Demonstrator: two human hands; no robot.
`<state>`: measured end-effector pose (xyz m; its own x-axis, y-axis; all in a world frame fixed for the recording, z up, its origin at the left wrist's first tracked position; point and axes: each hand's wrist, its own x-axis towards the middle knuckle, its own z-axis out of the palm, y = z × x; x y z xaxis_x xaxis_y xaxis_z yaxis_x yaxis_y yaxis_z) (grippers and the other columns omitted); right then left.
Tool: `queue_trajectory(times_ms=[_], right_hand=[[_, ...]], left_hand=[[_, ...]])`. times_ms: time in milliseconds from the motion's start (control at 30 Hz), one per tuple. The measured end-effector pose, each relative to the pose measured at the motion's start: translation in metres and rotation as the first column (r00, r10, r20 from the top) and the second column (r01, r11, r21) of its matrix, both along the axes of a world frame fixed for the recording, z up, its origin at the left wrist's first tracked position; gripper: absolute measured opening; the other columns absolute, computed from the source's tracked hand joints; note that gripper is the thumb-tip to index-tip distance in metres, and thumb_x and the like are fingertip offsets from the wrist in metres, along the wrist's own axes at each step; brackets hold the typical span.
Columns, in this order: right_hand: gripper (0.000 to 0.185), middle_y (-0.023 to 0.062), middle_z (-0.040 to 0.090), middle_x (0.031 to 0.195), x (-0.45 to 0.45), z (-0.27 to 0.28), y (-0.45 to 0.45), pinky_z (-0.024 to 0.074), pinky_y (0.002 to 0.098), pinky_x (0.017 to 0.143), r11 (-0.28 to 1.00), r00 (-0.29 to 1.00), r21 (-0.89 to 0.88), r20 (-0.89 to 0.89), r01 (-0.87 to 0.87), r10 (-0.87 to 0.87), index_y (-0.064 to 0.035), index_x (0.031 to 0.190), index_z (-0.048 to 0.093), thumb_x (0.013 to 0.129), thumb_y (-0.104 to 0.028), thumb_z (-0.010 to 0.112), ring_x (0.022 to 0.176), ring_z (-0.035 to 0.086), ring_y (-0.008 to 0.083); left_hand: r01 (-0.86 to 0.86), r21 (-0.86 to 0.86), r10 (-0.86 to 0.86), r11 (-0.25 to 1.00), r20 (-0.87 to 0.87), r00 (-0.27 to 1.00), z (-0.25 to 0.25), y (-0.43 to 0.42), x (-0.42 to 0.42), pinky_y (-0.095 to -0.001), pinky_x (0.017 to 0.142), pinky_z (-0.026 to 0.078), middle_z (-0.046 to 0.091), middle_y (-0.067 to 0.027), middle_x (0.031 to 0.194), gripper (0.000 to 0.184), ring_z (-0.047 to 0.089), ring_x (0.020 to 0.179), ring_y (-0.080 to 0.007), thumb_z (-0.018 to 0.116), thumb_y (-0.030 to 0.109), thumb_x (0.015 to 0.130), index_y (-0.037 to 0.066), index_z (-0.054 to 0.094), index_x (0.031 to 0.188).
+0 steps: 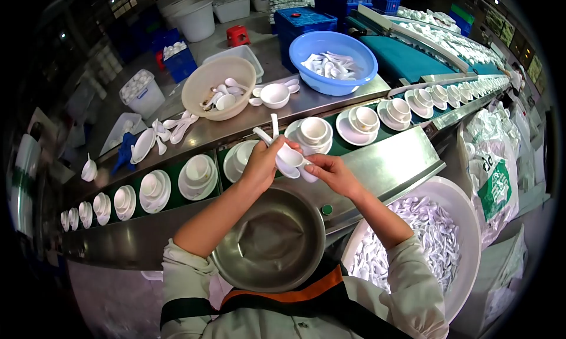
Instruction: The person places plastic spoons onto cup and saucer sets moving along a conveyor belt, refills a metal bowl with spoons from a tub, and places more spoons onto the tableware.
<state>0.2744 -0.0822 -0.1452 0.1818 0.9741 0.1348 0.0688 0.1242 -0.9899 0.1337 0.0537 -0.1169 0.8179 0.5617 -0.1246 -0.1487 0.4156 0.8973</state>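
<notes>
Several white spoons (288, 157) are held over the near edge of the conveyor. My left hand (263, 162) is closed round them, with two handles sticking up past the fingers. My right hand (331, 173) pinches a spoon at the right side of the bunch. Just beyond my hands, a white cup and bowl on a saucer (312, 130) stand on the green belt, with like sets (198, 175) in a row on both sides. Below my hands is a steel basin (265, 239) with no spoons visible in it.
A large white tub (470, 239) of spoons stands at the lower right. Beyond the belt are a beige basin (191, 97) and a blue basin (299, 47) with spoons, a small white bowl (275, 95) and loose spoons (183, 128). Plastic sacks (492, 168) lie at the right.
</notes>
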Motion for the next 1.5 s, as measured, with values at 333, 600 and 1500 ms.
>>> queue_trajectory(times_ms=[333, 600, 1500], right_hand=[[0.012, 0.0096, 0.062, 0.073, 0.087, -0.072, 0.020, 0.0473, 0.0375, 0.059, 0.844, 0.154, 0.303, 0.901, 0.442, -0.405, -0.0102, 0.084, 0.058, 0.078, -0.020, 0.058, 0.075, 0.060, 0.0256], [0.030, 0.0118, 0.065, 0.081, 0.032, -0.022, 0.023, 0.0505, 0.0318, 0.061, 0.912, 0.612, 0.098, 0.712, 0.399, -0.344, -0.0090, 0.101, 0.065, 0.088, -0.033, 0.050, 0.070, 0.063, 0.0261], [0.026, 0.0031, 0.061, 0.080, 0.086, -0.003, -0.009, 0.0505, 0.0233, 0.055, 0.985, 0.982, -0.098, 0.138, 0.142, -0.127, 0.0004, 0.098, 0.061, 0.087, -0.022, 0.055, 0.068, 0.055, 0.0089]], left_hand=[[-0.031, -0.053, 0.026, 0.998, -0.090, 0.996, -0.012, -0.001, -0.006, -0.0325, 0.071, 0.050, 0.062, -0.0133, 0.085, 0.022, 0.061, 0.079, -0.0202, 0.046, 0.020, 0.091, 0.000, 0.055, 0.089], [-0.077, -0.003, 0.077, 0.997, -0.064, 0.995, -0.010, -0.003, 0.015, -0.0295, 0.071, 0.047, 0.060, -0.0114, 0.086, 0.024, 0.059, 0.078, -0.0174, 0.046, 0.021, 0.092, -0.001, 0.055, 0.094], [0.250, 0.096, -0.227, 0.964, -0.201, 0.953, -0.021, -0.003, 0.051, -0.0350, 0.073, 0.050, 0.059, -0.0150, 0.095, 0.043, 0.060, 0.084, -0.0224, 0.039, 0.034, 0.093, -0.005, 0.053, 0.104]])
